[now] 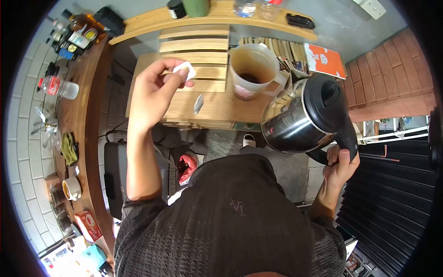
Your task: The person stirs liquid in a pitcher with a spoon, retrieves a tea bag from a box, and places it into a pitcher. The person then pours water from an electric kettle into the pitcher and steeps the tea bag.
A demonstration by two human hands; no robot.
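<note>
Between thumb and fingertips, my left hand (157, 90) pinches a small white square tag (188, 70), held over the wooden table. A small pale packet like a tea bag (198, 104) shows just below and right of it; I cannot make out a string joining them. My right hand (340, 165) is wrapped round the black handle of a steel kettle (295, 121), its black lid closed and its body tilted. Left of the kettle, on the table, stands a translucent plastic pitcher (253, 73) with dark brown liquid in the bottom.
Behind the pitcher, books (279, 50) stand in a row beside an orange-and-white notebook (324, 60). Wooden slats (194, 45) rise at the table's back, below a shelf (152, 27). A long counter (90, 129) on the left carries bottles, a cup (72, 188) and a red box (87, 226).
</note>
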